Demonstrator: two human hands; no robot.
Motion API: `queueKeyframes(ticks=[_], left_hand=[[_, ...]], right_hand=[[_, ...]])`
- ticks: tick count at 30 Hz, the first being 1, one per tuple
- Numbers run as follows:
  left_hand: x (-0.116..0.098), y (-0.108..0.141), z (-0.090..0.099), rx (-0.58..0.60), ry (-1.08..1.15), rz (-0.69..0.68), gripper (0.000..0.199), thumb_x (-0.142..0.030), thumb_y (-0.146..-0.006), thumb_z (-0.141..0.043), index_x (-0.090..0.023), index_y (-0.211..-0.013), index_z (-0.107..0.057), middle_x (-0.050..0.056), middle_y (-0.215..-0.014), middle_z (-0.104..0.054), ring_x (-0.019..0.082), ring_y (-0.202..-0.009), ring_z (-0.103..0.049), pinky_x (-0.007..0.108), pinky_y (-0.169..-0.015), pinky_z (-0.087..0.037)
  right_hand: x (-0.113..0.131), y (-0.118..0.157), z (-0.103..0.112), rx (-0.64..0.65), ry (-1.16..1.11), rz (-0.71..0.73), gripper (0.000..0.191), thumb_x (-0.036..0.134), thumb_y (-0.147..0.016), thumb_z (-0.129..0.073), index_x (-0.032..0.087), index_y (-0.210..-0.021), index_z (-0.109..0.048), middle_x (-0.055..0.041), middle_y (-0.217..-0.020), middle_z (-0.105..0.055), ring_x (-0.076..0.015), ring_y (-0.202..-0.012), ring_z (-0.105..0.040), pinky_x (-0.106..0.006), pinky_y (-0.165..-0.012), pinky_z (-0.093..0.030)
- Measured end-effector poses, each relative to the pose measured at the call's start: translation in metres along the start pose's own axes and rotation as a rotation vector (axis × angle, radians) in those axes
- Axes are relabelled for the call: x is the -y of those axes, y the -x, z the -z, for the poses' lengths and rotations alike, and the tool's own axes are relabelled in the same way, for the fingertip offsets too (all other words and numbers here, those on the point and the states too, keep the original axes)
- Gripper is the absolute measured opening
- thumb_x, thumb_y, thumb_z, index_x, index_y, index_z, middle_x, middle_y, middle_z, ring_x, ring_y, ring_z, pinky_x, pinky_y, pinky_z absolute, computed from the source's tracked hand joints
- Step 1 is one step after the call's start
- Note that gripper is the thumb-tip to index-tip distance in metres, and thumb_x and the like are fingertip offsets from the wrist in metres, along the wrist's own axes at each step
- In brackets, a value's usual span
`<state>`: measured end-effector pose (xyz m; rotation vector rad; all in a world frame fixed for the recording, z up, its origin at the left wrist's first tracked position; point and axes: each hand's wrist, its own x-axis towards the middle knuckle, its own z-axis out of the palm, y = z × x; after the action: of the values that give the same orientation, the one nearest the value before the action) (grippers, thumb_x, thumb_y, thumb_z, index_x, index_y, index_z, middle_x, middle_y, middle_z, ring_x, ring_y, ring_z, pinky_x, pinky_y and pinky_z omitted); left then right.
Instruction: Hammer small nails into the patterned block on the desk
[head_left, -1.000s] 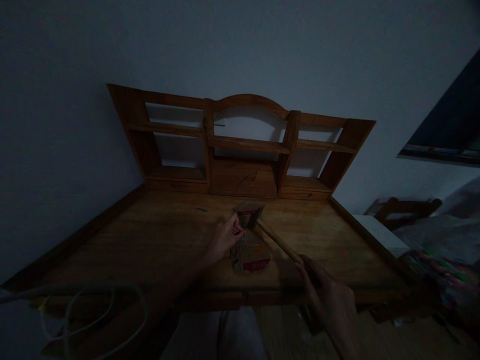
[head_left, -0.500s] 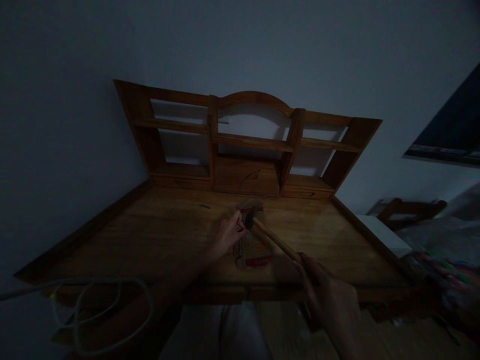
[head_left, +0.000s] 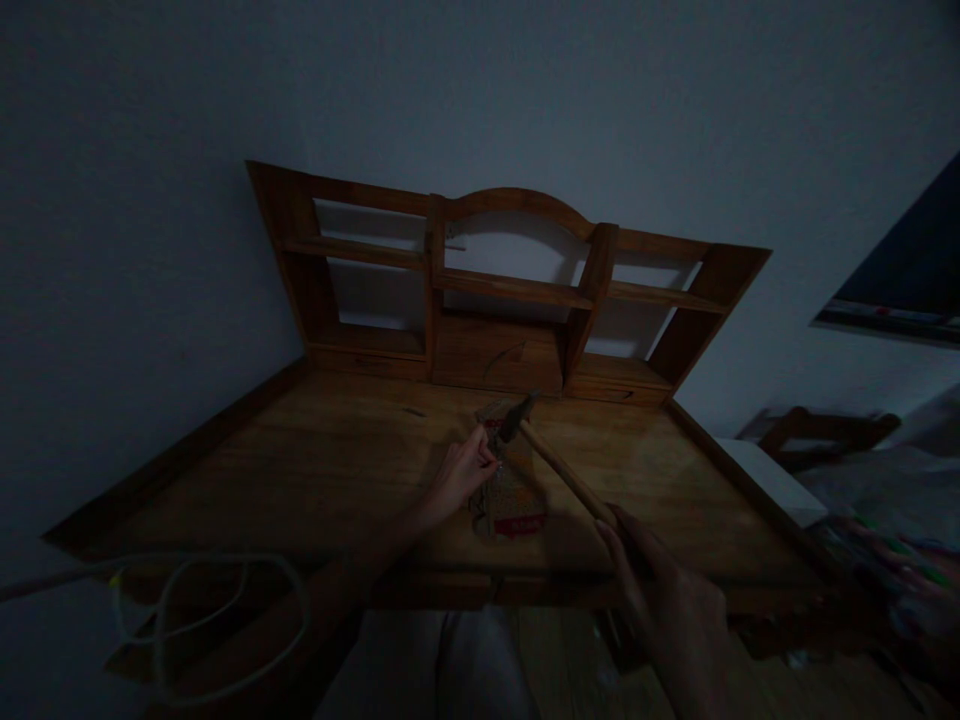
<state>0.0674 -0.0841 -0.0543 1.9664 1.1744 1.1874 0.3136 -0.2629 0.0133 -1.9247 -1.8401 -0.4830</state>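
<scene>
My right hand [head_left: 660,585] is closed round the wooden handle of a hammer [head_left: 566,470], whose dark metal head is over a crumpled cardboard piece. That cardboard [head_left: 517,500], tan with red print, lies on the wooden desk near its front middle. Fingertips of my left hand [head_left: 469,465] are pinched together at the cardboard's left side, just left of the hammer head. What they hold is too small and dark to make out.
A wooden shelf unit [head_left: 517,290] stands along the back of the desk [head_left: 337,460]. A pale looped cable [head_left: 300,600] hangs at the front left. To the right are a white surface [head_left: 772,480] and a wooden chair back [head_left: 832,430].
The hammer head has risen slightly and moved a little right, away from my left fingertips. The whole view has shifted slightly. My left hand keeps its pinch at the cardboard.
</scene>
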Motion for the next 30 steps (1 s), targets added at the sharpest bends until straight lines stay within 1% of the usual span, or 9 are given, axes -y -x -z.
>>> queueKeyframes(ticks=[4, 8, 10, 14, 18, 22, 25, 27, 30], left_hand=[[-0.002, 0.003, 0.001, 0.002, -0.036, -0.011, 0.021, -0.023, -0.077, -0.063, -0.022, -0.084, -0.042, -0.005, -0.074, -0.063, 0.013, -0.068, -0.064, 0.021, -0.058, -0.044], [0.000, 0.006, -0.002, -0.001, 0.017, -0.002, 0.020, -0.022, -0.079, -0.061, -0.022, -0.087, -0.043, -0.005, -0.076, -0.065, 0.013, -0.068, -0.064, 0.021, -0.059, -0.044], [0.001, 0.007, -0.003, -0.005, 0.031, 0.013, 0.019, -0.023, -0.080, -0.060, -0.022, -0.086, -0.042, -0.004, -0.076, -0.066, 0.014, -0.069, -0.064, 0.022, -0.060, -0.045], [-0.003, 0.008, -0.002, -0.005, 0.038, 0.012, 0.019, -0.024, -0.081, -0.060, -0.023, -0.085, -0.042, -0.004, -0.078, -0.066, 0.014, -0.071, -0.064, 0.022, -0.062, -0.045], [-0.010, 0.009, 0.001, 0.005, -0.044, 0.015, 0.018, -0.024, -0.081, -0.061, -0.023, -0.085, -0.043, -0.003, -0.081, -0.066, 0.014, -0.072, -0.064, 0.023, -0.063, -0.044], [-0.014, 0.010, 0.002, 0.004, -0.085, 0.026, 0.016, -0.024, -0.082, -0.060, -0.022, -0.085, -0.044, -0.002, -0.081, -0.065, 0.015, -0.072, -0.063, 0.024, -0.063, -0.045], [-0.011, 0.010, 0.001, 0.016, -0.053, 0.015, 0.016, -0.025, -0.083, -0.060, -0.023, -0.090, -0.046, -0.002, -0.084, -0.066, 0.016, -0.075, -0.064, 0.025, -0.066, -0.047], [-0.007, 0.009, 0.000, 0.006, -0.045, -0.010, 0.017, -0.026, -0.083, -0.061, -0.023, -0.094, -0.048, -0.002, -0.087, -0.067, 0.016, -0.078, -0.065, 0.025, -0.069, -0.048], [0.000, 0.006, 0.000, -0.024, -0.049, -0.052, 0.019, -0.026, -0.083, -0.064, -0.023, -0.098, -0.053, -0.002, -0.087, -0.068, 0.015, -0.080, -0.065, 0.026, -0.073, -0.048]], right_hand=[[0.002, 0.001, -0.006, 0.069, 0.047, 0.058, 0.036, 0.044, -0.095, -0.045, 0.029, -0.123, -0.063, -0.0014, -0.090, -0.075, -0.0187, -0.055, -0.069, -0.024, -0.042, -0.042], [0.002, 0.004, -0.015, 0.039, 0.061, 0.057, 0.040, 0.046, -0.096, -0.043, 0.027, -0.125, -0.062, -0.0020, -0.083, -0.075, -0.0192, -0.052, -0.068, -0.024, -0.040, -0.042], [0.003, 0.004, -0.014, 0.023, 0.021, 0.038, 0.040, 0.046, -0.096, -0.042, 0.027, -0.125, -0.062, -0.0017, -0.081, -0.075, -0.0197, -0.054, -0.069, -0.024, -0.042, -0.044], [0.005, 0.004, -0.009, 0.015, -0.047, -0.045, 0.038, 0.049, -0.095, -0.044, 0.029, -0.122, -0.062, -0.0002, -0.085, -0.075, -0.0208, -0.063, -0.071, -0.025, -0.050, -0.049], [0.005, 0.006, -0.008, 0.069, 0.005, -0.025, 0.035, 0.047, -0.094, -0.047, 0.032, -0.121, -0.063, 0.0011, -0.080, -0.075, -0.0214, -0.060, -0.070, -0.026, -0.046, -0.046], [0.004, 0.009, -0.012, 0.107, 0.035, -0.010, 0.035, 0.047, -0.095, -0.046, 0.032, -0.122, -0.062, 0.0004, -0.074, -0.074, -0.0226, -0.057, -0.069, -0.027, -0.045, -0.042], [0.005, 0.010, -0.012, 0.106, -0.067, -0.071, 0.036, 0.048, -0.095, -0.044, 0.030, -0.122, -0.062, -0.0012, -0.081, -0.075, -0.0224, -0.066, -0.071, -0.026, -0.052, -0.045], [0.005, 0.010, -0.013, 0.108, -0.167, -0.149, 0.038, 0.050, -0.094, -0.044, 0.030, -0.120, -0.062, -0.0018, -0.086, -0.075, -0.0224, -0.073, -0.072, -0.026, -0.057, -0.048], [0.001, 0.010, -0.018, 0.145, -0.294, -0.257, 0.040, 0.056, -0.092, -0.044, 0.028, -0.114, -0.064, -0.0024, -0.084, -0.075, -0.0239, -0.077, -0.071, -0.026, -0.061, -0.048]])
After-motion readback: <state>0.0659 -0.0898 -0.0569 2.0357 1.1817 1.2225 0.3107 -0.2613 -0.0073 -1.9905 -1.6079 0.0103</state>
